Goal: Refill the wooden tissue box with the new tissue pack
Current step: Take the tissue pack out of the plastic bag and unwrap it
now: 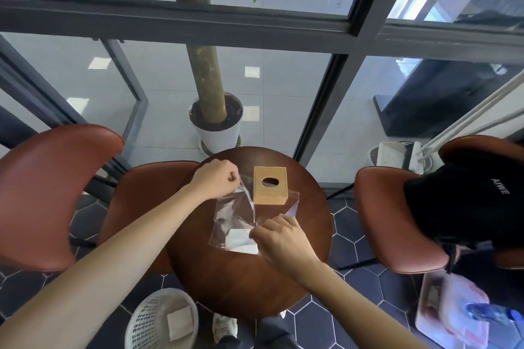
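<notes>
A wooden tissue box (270, 189) with an oval hole in its top stands at the far side of a small round wooden table (249, 278). In front of it lies a clear plastic bag (232, 218) holding a white tissue pack (241, 241). My left hand (217, 178) pinches the bag's upper left edge and holds it raised. My right hand (279, 238) grips the bag near its middle, just right of the tissue pack. The bag's far right corner lies against the box's front.
Brown chairs stand left (51, 187) and right (397, 224) of the table, the right one with a black bag (465, 201) on it. A white mesh bin (161, 320) sits on the floor at lower left. A potted tree (217, 125) stands behind the table by the window.
</notes>
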